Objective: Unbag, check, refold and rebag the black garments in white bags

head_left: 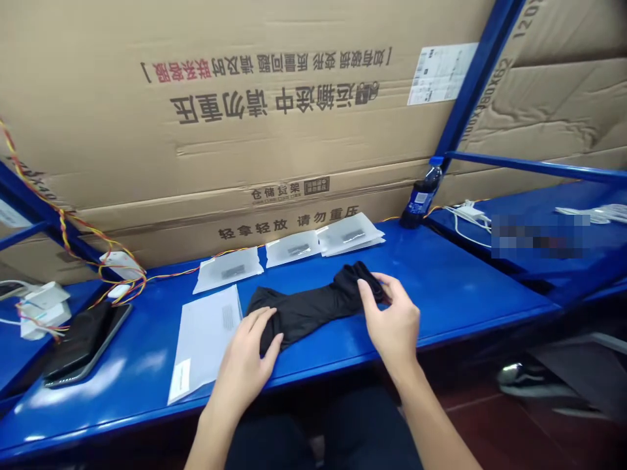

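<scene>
A length of black stretchy cloth (308, 312) lies across the blue shelf in front of me, bunched at both ends. My left hand (252, 349) rests on its left end, fingers bent over the fabric with the thumb close by. At the right end, my right hand (392, 313) pinches a raised, folded edge between thumb and fingers. What kind of garment it is I cannot tell. A large frosted plastic bag (203, 336) with a white label lies just left of my left hand.
Behind the cloth sit several small frosted packets (229, 269) with dark prints. A blue-capped bottle (421, 196) stands at the back right, by the blue upright (458, 117). A black wallet-like item lies on a tablet (115, 326) at left, near wires and adapters (120, 264). Cardboard (294, 143) forms the back.
</scene>
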Demonstrator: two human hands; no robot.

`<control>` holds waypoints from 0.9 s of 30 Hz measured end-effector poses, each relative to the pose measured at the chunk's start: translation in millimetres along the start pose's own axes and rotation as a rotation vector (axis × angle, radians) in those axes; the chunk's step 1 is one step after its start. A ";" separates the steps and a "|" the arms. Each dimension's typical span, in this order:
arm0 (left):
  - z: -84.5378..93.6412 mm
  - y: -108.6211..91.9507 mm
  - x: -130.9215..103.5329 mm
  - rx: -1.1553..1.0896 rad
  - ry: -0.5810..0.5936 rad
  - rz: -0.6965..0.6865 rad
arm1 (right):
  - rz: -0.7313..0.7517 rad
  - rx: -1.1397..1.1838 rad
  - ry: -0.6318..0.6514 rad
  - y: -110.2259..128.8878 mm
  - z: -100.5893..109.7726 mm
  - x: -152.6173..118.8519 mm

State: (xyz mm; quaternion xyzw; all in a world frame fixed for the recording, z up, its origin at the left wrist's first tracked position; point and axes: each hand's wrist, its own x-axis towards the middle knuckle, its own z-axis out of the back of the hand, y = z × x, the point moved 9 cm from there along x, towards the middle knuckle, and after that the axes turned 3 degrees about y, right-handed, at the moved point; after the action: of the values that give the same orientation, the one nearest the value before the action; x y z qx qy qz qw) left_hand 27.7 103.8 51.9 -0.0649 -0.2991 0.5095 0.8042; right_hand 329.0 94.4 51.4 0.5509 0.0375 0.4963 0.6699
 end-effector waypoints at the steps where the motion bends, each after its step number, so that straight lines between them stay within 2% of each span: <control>1: 5.2 5.4 -0.5 0.007 0.011 0.011 | -0.046 -0.066 -0.009 -12.6 4.7 5.2; 3: 13.0 14.7 1.8 0.012 0.032 0.039 | -0.034 -0.179 0.044 -29.0 5.7 13.2; 6: 17.2 25.9 15.9 -0.008 0.035 0.099 | 0.035 -0.177 0.160 -38.9 -4.2 20.0; 10: 13.5 28.9 44.9 -0.091 0.035 0.138 | 0.037 -0.072 0.244 -32.5 -18.5 33.7; 13: 28.0 19.8 50.7 -0.245 -0.043 0.106 | 0.038 0.117 0.214 -22.9 -10.9 43.9; 15: 44.8 10.3 39.7 -0.346 -0.093 0.068 | -0.007 0.320 0.241 -27.1 0.6 43.1; 16: 50.8 4.4 30.8 -0.384 -0.077 0.045 | -0.037 0.416 0.294 -31.9 6.1 39.3; 18: 51.5 -10.2 9.2 -0.432 0.083 -0.007 | -0.084 0.513 0.453 -43.9 17.1 25.7; 21: 39.7 -27.6 -24.0 -0.411 0.385 -0.053 | -0.054 0.376 0.716 -58.7 33.6 0.3; 23: 36.0 -31.7 -30.9 -0.379 0.443 -0.064 | 0.022 0.263 0.800 -58.3 41.9 -7.9; 24: 36.6 -31.9 -26.9 -0.365 0.411 -0.069 | 0.067 0.221 0.798 -54.0 44.2 -7.2; 27: 38.6 -30.2 4.3 -0.294 0.203 -0.114 | 0.197 0.116 0.691 -31.9 39.1 8.4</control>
State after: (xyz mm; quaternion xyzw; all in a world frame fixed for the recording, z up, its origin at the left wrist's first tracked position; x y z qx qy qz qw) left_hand 31.4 85.5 97.5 -0.2160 -0.2908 0.4048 0.8396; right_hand 376.5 76.1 46.0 0.3888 0.2365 0.7125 0.5341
